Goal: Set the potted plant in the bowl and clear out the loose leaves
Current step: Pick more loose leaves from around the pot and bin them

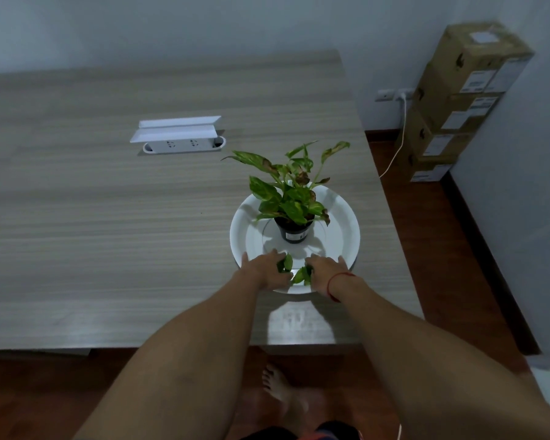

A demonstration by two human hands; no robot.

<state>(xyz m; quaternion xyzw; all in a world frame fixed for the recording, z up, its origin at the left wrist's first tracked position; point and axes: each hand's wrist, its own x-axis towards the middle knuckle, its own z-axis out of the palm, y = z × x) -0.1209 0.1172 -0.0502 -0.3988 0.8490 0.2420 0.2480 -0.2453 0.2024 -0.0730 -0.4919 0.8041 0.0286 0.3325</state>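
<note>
**A:** Head view, starting closest: what are the hands doing at six o'clock of the bowl?

**B:** Both reach over the near rim of the round, shallow white bowl (pixel 346 236). The left hand (pixel 265 269) has its fingers (pixel 280 256) curled down onto a small loose green leaf (pixel 287 262); the right hand (pixel 326 269) curls onto a cluster of loose green leaves (pixel 301 276) between the two hands. Whether either leaf is actually pinched or only covered, I cannot tell.

**A:** Why two hands so close together?

**B:** My guess is that the leaves lie bunched at that near edge, so gathering from both sides keeps them from sliding round the curved wall.

**A:** And farther in?

**B:** The small black plastic pot with the green-and-pink-leaved plant (pixel 293 230) stands upright at the bowl's centre, apart from the hands. That half of the task looks done; standing there, it leaves the rim free for clearing.

**A:** Beyond?

**B:** At ten o'clock on the pale wood-grain counter (pixel 108 217), well apart, a white socket box with its lid raised (pixel 180 138).
</note>
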